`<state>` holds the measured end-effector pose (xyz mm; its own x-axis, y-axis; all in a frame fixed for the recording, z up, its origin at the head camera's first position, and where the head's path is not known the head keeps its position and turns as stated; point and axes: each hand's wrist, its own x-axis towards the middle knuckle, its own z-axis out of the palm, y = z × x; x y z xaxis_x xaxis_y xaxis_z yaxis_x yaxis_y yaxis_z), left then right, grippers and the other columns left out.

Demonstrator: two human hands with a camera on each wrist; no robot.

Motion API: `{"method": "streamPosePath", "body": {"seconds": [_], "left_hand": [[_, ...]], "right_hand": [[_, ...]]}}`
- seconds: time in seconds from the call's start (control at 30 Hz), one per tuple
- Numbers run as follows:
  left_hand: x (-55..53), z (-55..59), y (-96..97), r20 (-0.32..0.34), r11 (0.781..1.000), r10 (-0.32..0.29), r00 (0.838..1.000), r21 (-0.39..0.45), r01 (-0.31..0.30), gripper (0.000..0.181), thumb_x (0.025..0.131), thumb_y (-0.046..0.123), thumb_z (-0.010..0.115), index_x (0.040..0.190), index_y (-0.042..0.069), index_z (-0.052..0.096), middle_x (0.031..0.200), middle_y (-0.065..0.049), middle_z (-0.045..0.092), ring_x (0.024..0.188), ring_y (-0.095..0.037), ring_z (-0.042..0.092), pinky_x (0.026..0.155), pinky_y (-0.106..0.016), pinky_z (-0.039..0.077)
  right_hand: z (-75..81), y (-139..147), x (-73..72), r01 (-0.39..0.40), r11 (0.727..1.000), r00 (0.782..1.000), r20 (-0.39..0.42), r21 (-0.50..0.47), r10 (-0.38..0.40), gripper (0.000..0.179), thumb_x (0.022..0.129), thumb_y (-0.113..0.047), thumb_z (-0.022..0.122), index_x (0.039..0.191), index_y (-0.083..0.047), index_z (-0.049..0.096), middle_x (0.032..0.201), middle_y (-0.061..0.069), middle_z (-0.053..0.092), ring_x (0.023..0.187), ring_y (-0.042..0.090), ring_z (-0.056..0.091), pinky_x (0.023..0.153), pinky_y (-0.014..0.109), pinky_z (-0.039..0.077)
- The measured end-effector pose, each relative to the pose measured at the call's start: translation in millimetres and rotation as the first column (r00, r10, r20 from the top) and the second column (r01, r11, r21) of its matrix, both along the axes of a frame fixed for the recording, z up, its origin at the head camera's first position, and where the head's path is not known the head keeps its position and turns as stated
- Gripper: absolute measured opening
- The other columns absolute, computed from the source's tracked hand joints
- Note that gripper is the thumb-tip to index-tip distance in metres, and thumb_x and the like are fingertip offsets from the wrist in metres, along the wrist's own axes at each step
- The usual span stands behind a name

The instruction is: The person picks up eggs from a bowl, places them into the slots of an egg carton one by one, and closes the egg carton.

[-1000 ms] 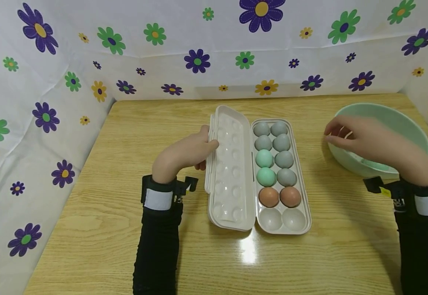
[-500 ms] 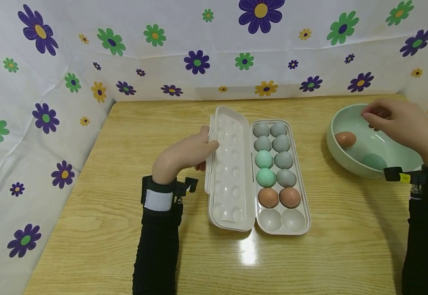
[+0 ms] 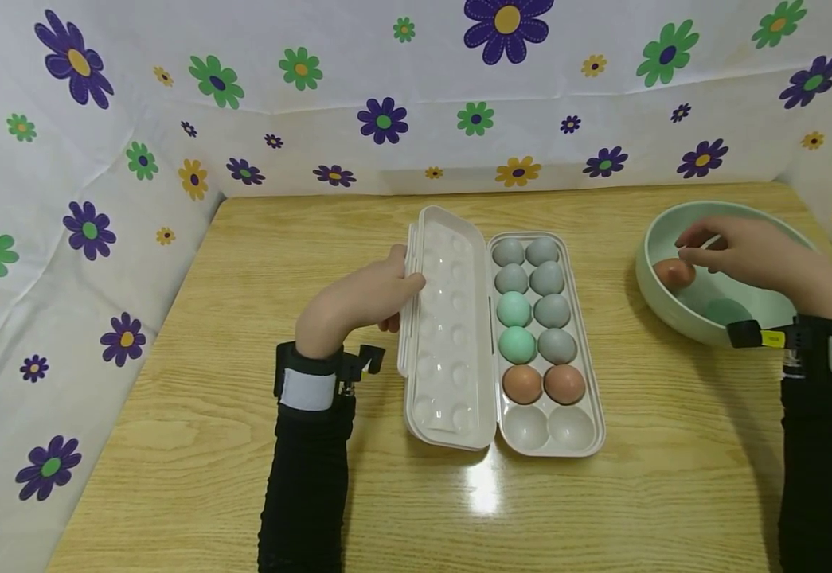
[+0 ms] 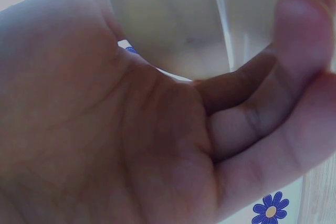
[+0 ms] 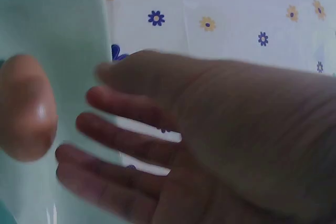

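An opened cream egg holder lies mid-table, its lid [image 3: 451,334] on the left. My left hand [image 3: 369,293] grips the lid's left edge, thumb over the rim and fingers beneath. The egg tray [image 3: 597,430] holds grey eggs [image 3: 547,278], two mint-green eggs [image 3: 517,344] and two brown eggs [image 3: 564,384]; its two front hollows are bare. On the right, a brown egg [image 3: 670,274] lies against the inside of a pale green bowl [image 3: 662,306]. My right hand [image 3: 759,255] is over the bowl, fingers loosely bent; in the right wrist view its fingertips [image 5: 86,121] are apart from the egg.
A darker green rounded shape [image 3: 727,312] shows in the bowl's bottom. White cloth [image 3: 301,119] printed with flowers hangs behind and at both sides of the wooden table [image 3: 193,414].
My right hand first moved right over the bowl, uncovering the brown egg, then came back left and down towards it. My left hand has stayed on the lid.
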<state>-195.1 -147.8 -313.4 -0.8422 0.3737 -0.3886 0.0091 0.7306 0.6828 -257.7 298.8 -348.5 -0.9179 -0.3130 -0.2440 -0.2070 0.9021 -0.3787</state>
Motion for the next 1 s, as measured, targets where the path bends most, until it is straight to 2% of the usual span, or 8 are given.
{"method": "streamPosePath", "body": {"seconds": [0.17,0.4,0.73,0.87,1.0], "left_hand": [[1.5,-1.8,-2.0,-0.001,1.0,0.006,1.0,0.006,-0.006,0.041,0.098,0.025,0.031,0.129,-0.001,0.027,0.069,-0.009,0.051,0.051,-0.021,0.048,0.048,-0.027,0.041],[1.7,-1.9,-2.9,0.001,1.0,0.0,1.0,0.016,0.0,0.042,0.097,0.025,0.031,0.13,-0.001,0.026,0.071,-0.011,0.051,0.052,-0.021,0.048,0.049,-0.028,0.042],[-0.1,1.0,-0.7,-0.005,1.0,-0.01,1.0,-0.006,0.01,0.043,0.097,0.025,0.031,0.13,-0.001,0.026,0.069,-0.011,0.051,0.052,-0.022,0.048,0.05,-0.028,0.041],[0.0,0.6,-0.8,0.004,1.0,-0.007,1.0,-0.004,0.007,0.044,0.097,0.025,0.031,0.131,-0.001,0.025,0.069,-0.011,0.051,0.052,-0.022,0.048,0.05,-0.028,0.041],[0.1,-0.2,-0.4,0.01,1.0,-0.004,1.0,-0.002,0.004,0.044,0.097,0.025,0.031,0.132,-0.001,0.024,0.069,-0.01,0.051,0.052,-0.021,0.048,0.049,-0.027,0.041]], "right_hand": [[-11.3,-5,-2.6,-0.078,0.997,0.997,0.023,-0.025,0.078,0.046,0.09,-0.031,0.062,0.123,0.0,0.056,0.118,0.024,0.059,0.106,0.043,0.056,0.085,0.057,0.045],[-28.1,-10,-7.4,-0.126,0.986,0.988,-0.075,0.113,0.135,0.04,0.085,-0.015,0.065,0.12,0.004,0.056,0.1,0.025,0.057,0.086,0.033,0.053,0.074,0.046,0.043],[-29.9,-10,-4.0,-0.063,0.993,0.997,-0.044,0.097,0.068,0.039,0.083,-0.013,0.066,0.116,0.007,0.055,0.107,0.028,0.056,0.091,0.036,0.052,0.079,0.05,0.042],[-28.7,-11,-4.4,-0.046,0.995,0.998,-0.045,0.086,0.05,0.035,0.084,-0.017,0.065,0.107,0.008,0.056,0.1,0.025,0.059,0.086,0.032,0.053,0.076,0.046,0.042],[-27.6,-9,-5.2,-0.004,0.998,1.0,-0.014,0.062,0.005,0.036,0.084,-0.024,0.066,0.097,0.008,0.053,0.086,0.018,0.056,0.078,0.028,0.051,0.065,0.037,0.042]]}}
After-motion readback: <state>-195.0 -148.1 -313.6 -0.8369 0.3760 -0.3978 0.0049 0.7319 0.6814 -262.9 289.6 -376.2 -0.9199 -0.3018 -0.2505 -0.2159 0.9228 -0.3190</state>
